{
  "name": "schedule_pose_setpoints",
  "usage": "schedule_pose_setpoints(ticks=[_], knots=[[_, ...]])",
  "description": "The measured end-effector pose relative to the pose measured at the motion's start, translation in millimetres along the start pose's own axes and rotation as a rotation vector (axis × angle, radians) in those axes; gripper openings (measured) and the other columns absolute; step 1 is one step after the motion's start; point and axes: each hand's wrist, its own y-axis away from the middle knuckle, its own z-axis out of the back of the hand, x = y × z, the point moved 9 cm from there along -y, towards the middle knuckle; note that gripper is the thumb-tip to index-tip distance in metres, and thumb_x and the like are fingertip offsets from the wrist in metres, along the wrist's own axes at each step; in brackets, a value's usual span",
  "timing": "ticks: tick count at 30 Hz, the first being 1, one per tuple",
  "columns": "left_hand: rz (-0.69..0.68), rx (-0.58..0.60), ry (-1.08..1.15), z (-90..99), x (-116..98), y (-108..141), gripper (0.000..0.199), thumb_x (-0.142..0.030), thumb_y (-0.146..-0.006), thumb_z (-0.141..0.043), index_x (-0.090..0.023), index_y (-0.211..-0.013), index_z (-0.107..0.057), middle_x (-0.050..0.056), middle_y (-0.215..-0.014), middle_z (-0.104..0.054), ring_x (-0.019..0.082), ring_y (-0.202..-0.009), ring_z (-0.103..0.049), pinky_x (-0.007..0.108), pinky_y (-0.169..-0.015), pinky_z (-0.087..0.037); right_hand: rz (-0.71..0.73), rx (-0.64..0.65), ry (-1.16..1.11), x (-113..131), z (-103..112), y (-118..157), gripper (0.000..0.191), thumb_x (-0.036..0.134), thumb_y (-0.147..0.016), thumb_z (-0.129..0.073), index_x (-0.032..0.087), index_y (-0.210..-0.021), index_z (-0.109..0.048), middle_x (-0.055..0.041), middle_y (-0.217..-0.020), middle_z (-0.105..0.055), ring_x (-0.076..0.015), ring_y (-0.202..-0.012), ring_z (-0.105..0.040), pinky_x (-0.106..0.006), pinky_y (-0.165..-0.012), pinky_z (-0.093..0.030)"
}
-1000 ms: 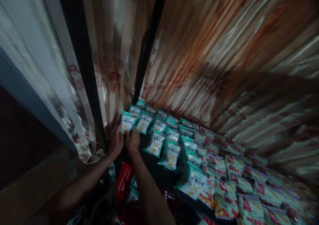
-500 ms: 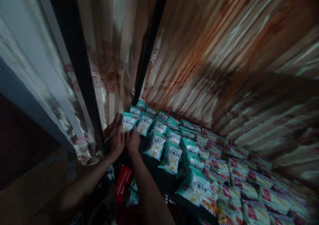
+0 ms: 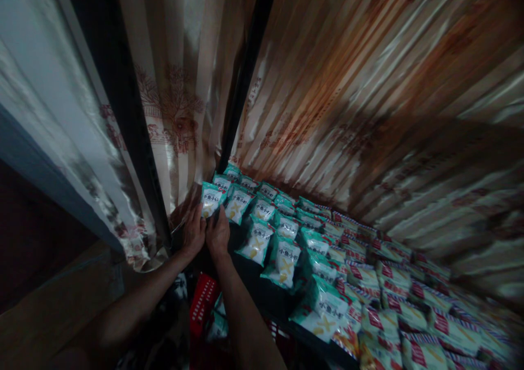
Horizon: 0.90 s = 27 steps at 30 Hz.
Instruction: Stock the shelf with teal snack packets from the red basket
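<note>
Both my hands are at the left end of a dark shelf (image 3: 254,282), around the lower part of a green and white snack bag (image 3: 212,200). My left hand (image 3: 194,232) has its fingers on the bag's left side. On the other side, my right hand (image 3: 218,232) grips the bag's lower right edge. The bag stands upright, its printed front facing me. Right behind and beside it are more bags of the same kind, such as one snack bag (image 3: 238,203) just to the right. My fingertips are partly hidden and dim.
Rows of red and white striped snack bags (image 3: 393,277) fill the shelf's right part. A red basket (image 3: 202,299) with green bags inside is below the front edge. Dark upright posts (image 3: 245,81) and a shiny printed sheet (image 3: 311,97) enclose the back and left.
The snack bag between my hands has tipped slightly more upright. My hands have stayed almost in place, and the view has shifted very little.
</note>
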Motion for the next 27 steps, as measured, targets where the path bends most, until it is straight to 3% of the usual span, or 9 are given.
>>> schedule_pose_setpoints(ticks=[14,18,27], knots=[[-0.015,0.048,0.012,-5.8,2.2,2.8,0.052,-0.024,-0.088,-0.037,-0.016,-0.139,-0.033,0.012,-0.144,-0.039,0.023,-0.133,-0.035,0.044,-0.111,-0.028,0.017,0.021,-0.013,0.9,-4.0,3.8,0.051,0.010,-0.080,-0.042,0.002,-0.130,-0.044,-0.0207,-0.131,-0.050,-0.0232,-0.125,-0.046,-0.037,-0.103,-0.038],[-0.026,0.062,-0.009,-7.4,2.8,2.2,0.053,-0.022,-0.087,-0.036,-0.011,-0.139,-0.032,0.016,-0.146,-0.035,0.025,-0.135,-0.031,0.047,-0.111,-0.026,0.020,0.013,-0.032,0.4,-4.3,3.7,0.051,0.010,-0.079,-0.043,0.003,-0.129,-0.045,-0.0202,-0.131,-0.051,-0.0232,-0.125,-0.046,-0.038,-0.103,-0.038],[-0.032,0.050,0.009,-3.0,-3.2,2.9,0.052,-0.025,-0.089,-0.036,-0.016,-0.140,-0.030,0.013,-0.148,-0.032,0.023,-0.137,-0.026,0.045,-0.113,-0.023,0.030,-0.012,-0.052,-3.1,-4.3,6.5,0.051,0.015,-0.079,-0.046,0.006,-0.130,-0.045,-0.0194,-0.131,-0.051,-0.0243,-0.124,-0.047,-0.041,-0.103,-0.039]])
